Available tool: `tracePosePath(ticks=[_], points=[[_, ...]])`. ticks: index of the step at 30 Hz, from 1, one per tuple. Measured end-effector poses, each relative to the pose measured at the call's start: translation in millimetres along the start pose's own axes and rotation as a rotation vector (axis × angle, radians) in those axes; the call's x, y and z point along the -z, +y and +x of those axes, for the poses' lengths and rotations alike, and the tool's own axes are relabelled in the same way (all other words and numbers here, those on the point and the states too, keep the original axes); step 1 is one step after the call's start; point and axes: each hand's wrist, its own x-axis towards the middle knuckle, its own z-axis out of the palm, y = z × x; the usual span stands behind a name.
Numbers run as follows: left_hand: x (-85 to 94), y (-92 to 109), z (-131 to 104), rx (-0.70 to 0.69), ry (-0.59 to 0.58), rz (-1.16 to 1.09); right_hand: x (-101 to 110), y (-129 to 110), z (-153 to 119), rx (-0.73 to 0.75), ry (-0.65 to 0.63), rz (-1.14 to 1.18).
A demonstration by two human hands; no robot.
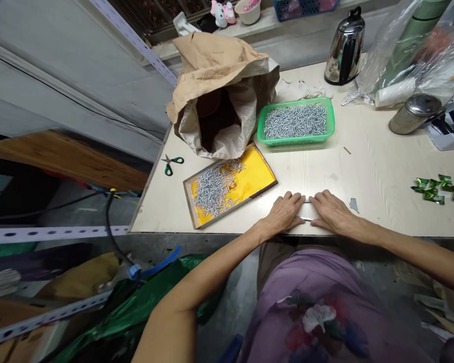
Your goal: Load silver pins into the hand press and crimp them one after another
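At the table's front edge, my left hand and my right hand face each other with a small gap between them. Two thin silvery bars run across that gap, one behind the other. Both hands have their fingers and thumbs closed around the ends of these bars. Whether the bars join into one piece is hidden under the hands. Left of my left hand lies a shallow tray with a yellow bottom and a heap of small metal pins. A grey scrap lies just right of my right hand.
Behind the tray stands an open brown paper sack, with a green basket of metal pins beside it. Green-handled scissors lie at left. Farther right are a kettle, a steel cup and green wrapped packets.
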Motion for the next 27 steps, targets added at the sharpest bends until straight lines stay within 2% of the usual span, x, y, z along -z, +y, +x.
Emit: tracePosePath(ticks=[4, 11, 17, 20, 22, 25, 27], points=[[-0.3, -1.7, 2.7, -0.016, 0.028, 0.006, 4.0, -3.5, 8.8, 0.005, 0.022, -0.023], [-3.9, -8.2, 3.6, 0.122, 0.042, -0.010, 4.2, 3.0, 34.9, 0.068, -0.001, -0.042], [-13.7, -6.5, 5.5, 0.193, 0.100, -0.038, -0.4, 3.6, 43.3, 0.106, -0.038, -0.069], [-17.3, -5.1, 3.1, 0.216, 0.156, -0.059, 5.3, 8.3, 44.2, 0.106, -0.028, -0.040], [-22.7, -1.9, -0.6, 0.249, 0.214, -0.070, 13.1, 16.6, 45.6, 0.156, -0.055, 0.017], [-39.4, 9.3, -7.7, 0.277, 0.334, -0.090, 23.3, 31.2, 49.9, 0.254, -0.116, 0.105], [-53.8, 20.9, -11.8, 0.235, 0.403, -0.117, 24.6, 37.4, 54.7, 0.248, -0.109, 0.119]])
